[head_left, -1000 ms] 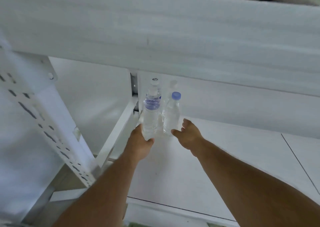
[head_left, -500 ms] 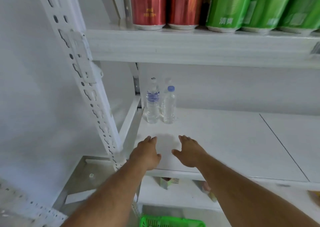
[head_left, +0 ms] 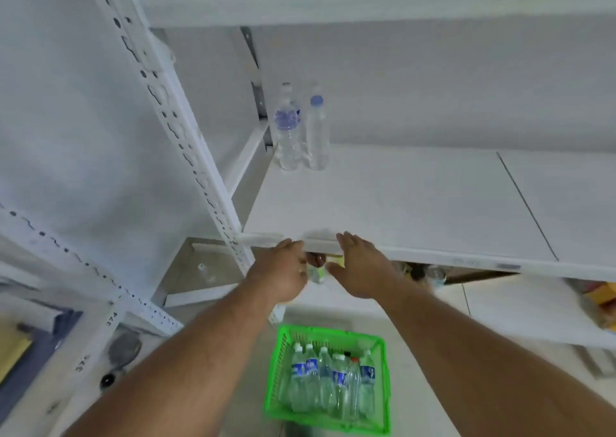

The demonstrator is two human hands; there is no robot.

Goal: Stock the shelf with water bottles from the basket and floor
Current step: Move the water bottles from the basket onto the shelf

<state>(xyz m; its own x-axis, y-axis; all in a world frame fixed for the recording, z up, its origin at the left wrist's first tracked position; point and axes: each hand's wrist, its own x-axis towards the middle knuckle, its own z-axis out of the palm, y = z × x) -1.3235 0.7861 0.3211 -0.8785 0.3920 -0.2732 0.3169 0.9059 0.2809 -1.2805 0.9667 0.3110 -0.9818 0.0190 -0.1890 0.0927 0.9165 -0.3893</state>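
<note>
Both hands are empty. Left hand (head_left: 281, 275) sits at the front lip of the shelf (head_left: 416, 203) with fingers (head_left: 293, 245) loosely extended, gripping nothing; right hand (head_left: 361, 266) is likewise relaxed, fingers (head_left: 346, 238) straight and spread, just beside the shelf edge. A small object shows between the hands below the shelf; it cannot be identified.

Two water bottles (head_left: 288, 133) stand upright and touching at the back left corner of the shelf. On the floor below, a green basket (head_left: 276, 370) holds upright bottles (head_left: 328, 383); about six caps are countable, though overlap makes the total uncertain.

Judgement: the bottles appear full, hence moderately heavy, with thin clear walls that would flex under a squeeze and smooth sides liable to slip. Best hold is around the labelled mid-body, or at the stiffer neck under the cap.
</note>
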